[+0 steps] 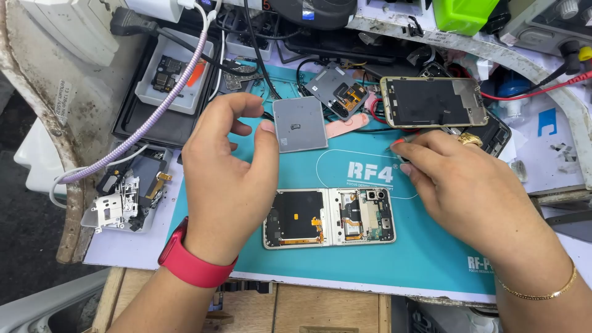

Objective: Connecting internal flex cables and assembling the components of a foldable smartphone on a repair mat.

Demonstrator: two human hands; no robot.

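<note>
- Head view: the left hand (225,179) is raised above the teal mat (431,253), just left of the opened folding phone (330,217). Its fingers (237,105) are curled and loosely apart, and they hold nothing. A red watch band (194,259) sits on this wrist.
- The right hand (462,185) is over the mat, to the right of the phone and not touching it. Its fingers (425,143) are pressed narrow around a small thin tool (394,147); only the tip is visible, so I cannot tell what kind it is.
- The folding phone lies flat and open on the mat, between the two hands, with its back covers off and the inner parts showing.
- A grey square cover (300,123) lies further back on the mat, near the left fingertips.
- Another opened phone (431,102) with a gold frame lies behind the right hand.
- A white tray (176,77) with small parts stands at the far left of the table (123,250).
</note>
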